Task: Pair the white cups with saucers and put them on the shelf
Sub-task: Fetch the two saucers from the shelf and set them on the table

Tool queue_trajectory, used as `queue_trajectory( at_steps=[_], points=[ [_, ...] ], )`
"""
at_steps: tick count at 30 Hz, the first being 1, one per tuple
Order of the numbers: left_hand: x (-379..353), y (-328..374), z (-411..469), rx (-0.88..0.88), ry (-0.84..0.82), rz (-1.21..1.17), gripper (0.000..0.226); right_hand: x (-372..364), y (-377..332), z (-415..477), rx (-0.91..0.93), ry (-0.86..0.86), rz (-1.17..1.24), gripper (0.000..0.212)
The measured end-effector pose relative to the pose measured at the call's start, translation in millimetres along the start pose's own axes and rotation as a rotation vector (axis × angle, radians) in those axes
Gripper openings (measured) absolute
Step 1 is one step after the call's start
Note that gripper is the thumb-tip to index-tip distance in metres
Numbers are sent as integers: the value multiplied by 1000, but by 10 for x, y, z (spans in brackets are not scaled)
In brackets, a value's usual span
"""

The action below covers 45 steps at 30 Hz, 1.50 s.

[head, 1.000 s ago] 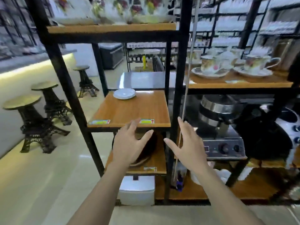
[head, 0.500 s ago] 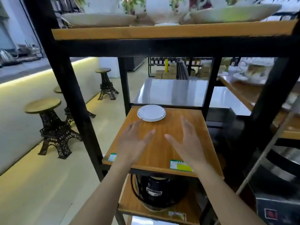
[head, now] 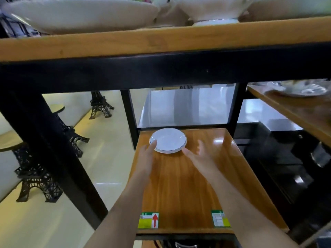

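Open approach over the shelf board

I see bare wooden shelf (head: pixel 188 185) ahead; the black crossbeam (head: pixel 161 70) overhead and rear posts (head: pixel 129 119) hem it.

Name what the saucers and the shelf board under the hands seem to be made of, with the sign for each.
Saucers: probably glazed ceramic; white, smooth, thin dark rim line.
Shelf board: wood or wood-look laminate, glossy; brown grain streaks and bright reflections. Which of the two, the look leaves open.
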<state>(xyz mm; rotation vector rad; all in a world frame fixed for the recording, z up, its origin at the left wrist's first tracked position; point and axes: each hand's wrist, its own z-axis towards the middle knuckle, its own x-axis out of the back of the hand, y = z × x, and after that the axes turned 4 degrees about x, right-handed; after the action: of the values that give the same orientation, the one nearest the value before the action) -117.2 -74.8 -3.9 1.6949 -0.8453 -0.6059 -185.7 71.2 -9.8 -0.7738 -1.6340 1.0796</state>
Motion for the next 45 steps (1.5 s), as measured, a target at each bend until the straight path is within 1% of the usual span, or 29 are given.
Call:
queue_trajectory(
  at_steps=[2, 4, 5, 7, 9, 12, 15, 18, 21, 26, 31, 34, 36, 40, 43, 45],
  points=[
    [6, -3, 111, 44, -60, -48, 63, -52, -40, 111, -39, -1, 57, 87],
    [-2, -8, 205, 80, -83, -119, 65, -94, -90, 225, -79, -26, 123, 88],
    [-9, -9, 228, 104, -88, -168, 68, -102, -116, 277, -113, -48, 194, 89],
    [-29, -28, 291, 139, -119, -249, 74, -112, -152, 370, -198, -120, 438, 94],
    [-50, -21, 323, 169, -146, -321, 74, -114, -161, 423, -250, -202, 660, 98],
    [-67, 12, 373, 241, -135, -473, 72, -127, -142, 472, -292, -250, 785, 95],
    [-24, -3, 430, 288, -88, -549, 77, -154, -139, 537, -316, -198, 852, 85],
    [30, -37, 486, 306, -77, -517, 78, -186, -125, 569, -348, -111, 833, 73],
    [24, -41, 495, 291, -72, -379, 75, -220, -82, 602, -362, -65, 728, 61],
    [-22, -4, 529, 261, -40, -212, 70, -279, -101, 678, -376, -35, 448, 54],
    [-32, 45, 652, 231, -17, 79, 71, -333, -112, 765, -322, -17, 190, 48],
    [-74, 86, 731, 201, -17, 239, 65, -342, -88, 827, -301, -18, 63, 43],
    [-94, 88, 774, 200, -34, 300, 55, -333, -75, 859, -295, -32, 28, 42],
    [-78, 37, 864, 218, -42, 303, 34, -282, -47, 844, -294, -57, 36, 42],
    [-93, 7, 867, 201, -30, 322, 28, -249, -20, 806, -267, -59, 82, 42],
    [-97, -16, 861, 201, -20, 291, 29, -240, -8, 784, -252, -73, 120, 42]
  ],
)
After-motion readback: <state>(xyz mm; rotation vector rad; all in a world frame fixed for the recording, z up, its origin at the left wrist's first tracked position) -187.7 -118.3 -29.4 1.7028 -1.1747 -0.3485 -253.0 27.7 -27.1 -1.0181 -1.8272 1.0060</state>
